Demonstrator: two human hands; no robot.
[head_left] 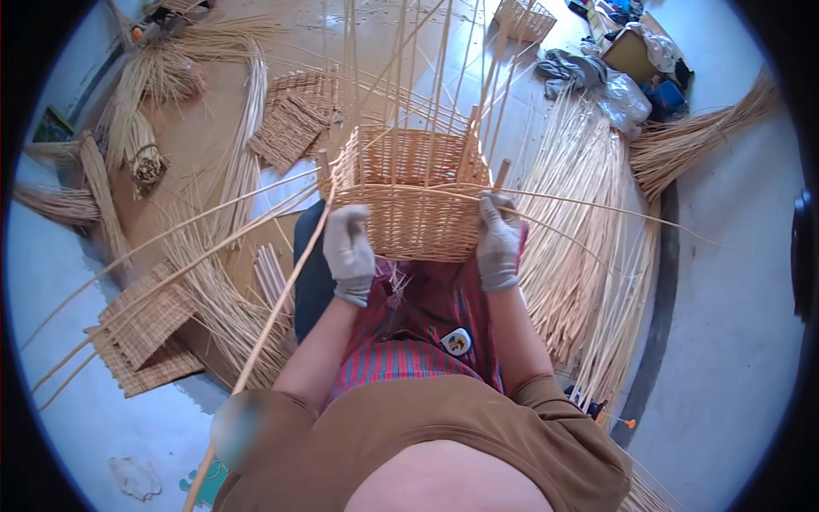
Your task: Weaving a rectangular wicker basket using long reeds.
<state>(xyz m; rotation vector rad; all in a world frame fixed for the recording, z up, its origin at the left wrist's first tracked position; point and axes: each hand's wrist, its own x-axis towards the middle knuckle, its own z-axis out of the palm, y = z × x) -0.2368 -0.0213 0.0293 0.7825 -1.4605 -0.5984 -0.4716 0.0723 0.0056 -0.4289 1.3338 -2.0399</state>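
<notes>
A half-woven, square wicker basket (418, 224) rests on my lap, with tall upright canes (439, 72) rising from its walls. My left hand (348, 249), in a pale grey knit glove, is closed at the basket's front left corner. Beside it a thick cane (275, 334) slants down to the lower left. My right hand (497, 243), gloved alike, grips the front right corner, its thumb up by the rim where a thin woven cane (597, 205) runs out to the right. The fingertips of both hands are partly hidden.
Bundles of pale cane (572, 230) cover the floor at right, with more strands (226, 294) at left. Woven panels (294, 119) lie at far left and others (153, 320) nearer. Another basket (525, 21) stands at the back. Long loose canes (171, 230) stick out leftward.
</notes>
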